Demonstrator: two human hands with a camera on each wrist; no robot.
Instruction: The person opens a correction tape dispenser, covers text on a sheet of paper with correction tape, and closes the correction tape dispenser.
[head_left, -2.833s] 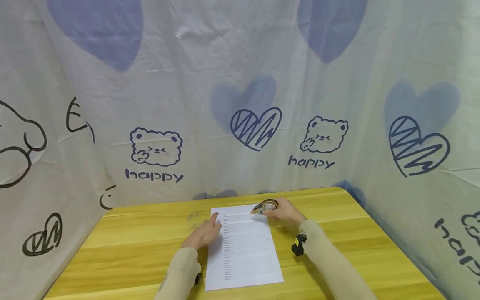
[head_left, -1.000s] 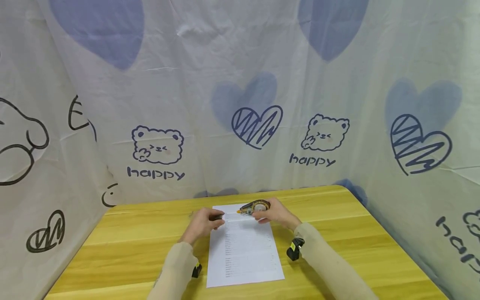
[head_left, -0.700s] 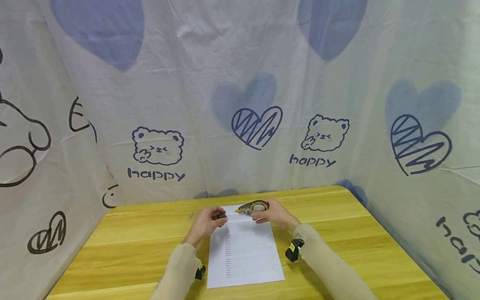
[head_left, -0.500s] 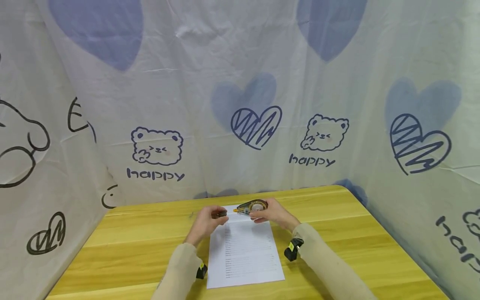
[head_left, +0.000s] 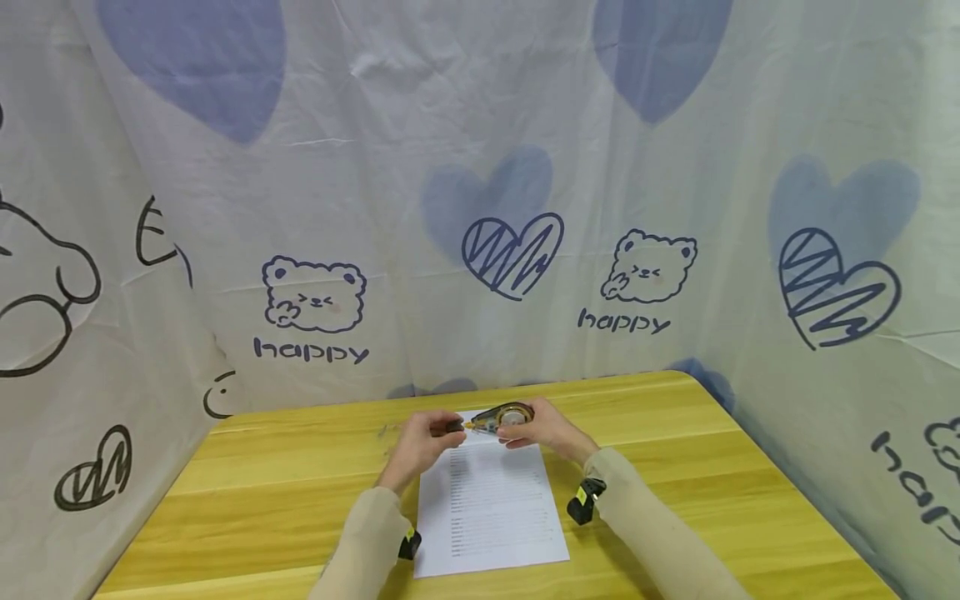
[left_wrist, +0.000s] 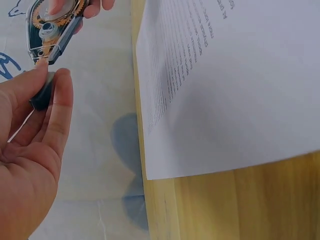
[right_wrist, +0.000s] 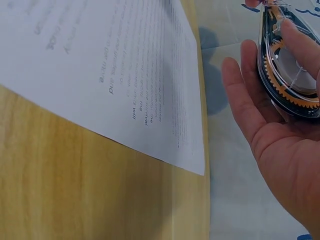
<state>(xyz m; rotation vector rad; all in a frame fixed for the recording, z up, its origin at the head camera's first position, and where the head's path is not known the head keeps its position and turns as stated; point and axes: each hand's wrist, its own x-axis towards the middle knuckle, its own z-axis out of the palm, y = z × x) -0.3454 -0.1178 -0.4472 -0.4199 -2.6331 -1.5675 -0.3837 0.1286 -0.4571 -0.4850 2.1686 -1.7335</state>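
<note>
My right hand [head_left: 551, 429] holds a correction tape [head_left: 504, 417] above the top of a printed sheet of paper [head_left: 495, 500]. Its clear-and-dark case shows orange gears [right_wrist: 272, 75] in the right wrist view, and its orange tip points left. Between thumb and fingers, my left hand [head_left: 422, 443] pinches a small dark cap [left_wrist: 44, 95]. In the left wrist view the cap sits right at the tip of the correction tape, with the thumb beside it; whether the two touch is hard to tell.
The sheet lies on a yellow wood-grain table [head_left: 285, 483]. Behind the table's far edge hangs a pale curtain [head_left: 420, 333] with hearts and bears, and it continues along both sides. A small black camera [head_left: 585, 502] is strapped to the right wrist.
First my left hand lay with fingers spread on the sheet's left edge. Since then it has lifted, come to hold the cap, and moved right. The correction tape has shifted left towards it.
</note>
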